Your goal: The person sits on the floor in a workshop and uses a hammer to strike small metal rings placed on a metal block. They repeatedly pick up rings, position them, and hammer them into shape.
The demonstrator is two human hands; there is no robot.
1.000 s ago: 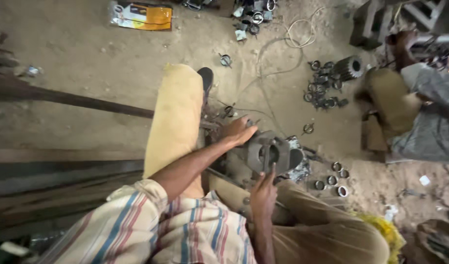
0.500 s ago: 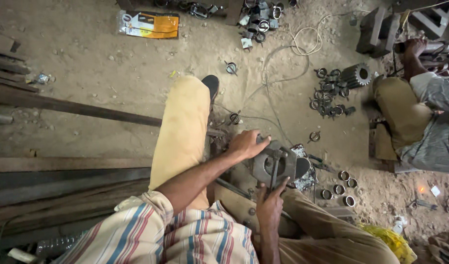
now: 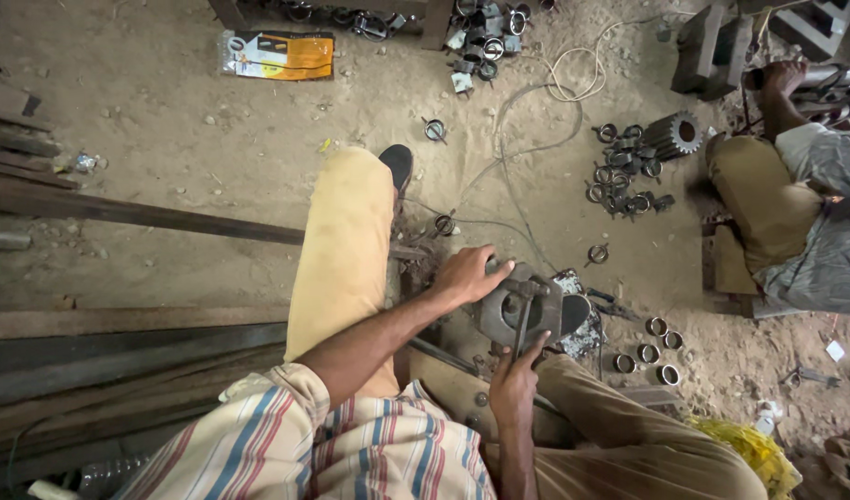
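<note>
Metal housing (image 3: 513, 310) sits steadied under my left hand (image 3: 466, 275) while my right hand (image 3: 514, 378) grips its rod-like handle (image 3: 521, 329), calling for firm, controlled turning, I judge.

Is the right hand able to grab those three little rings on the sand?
Probably yes: the rings lie uncovered beside the knee, but the right hand holds a rod.
</note>
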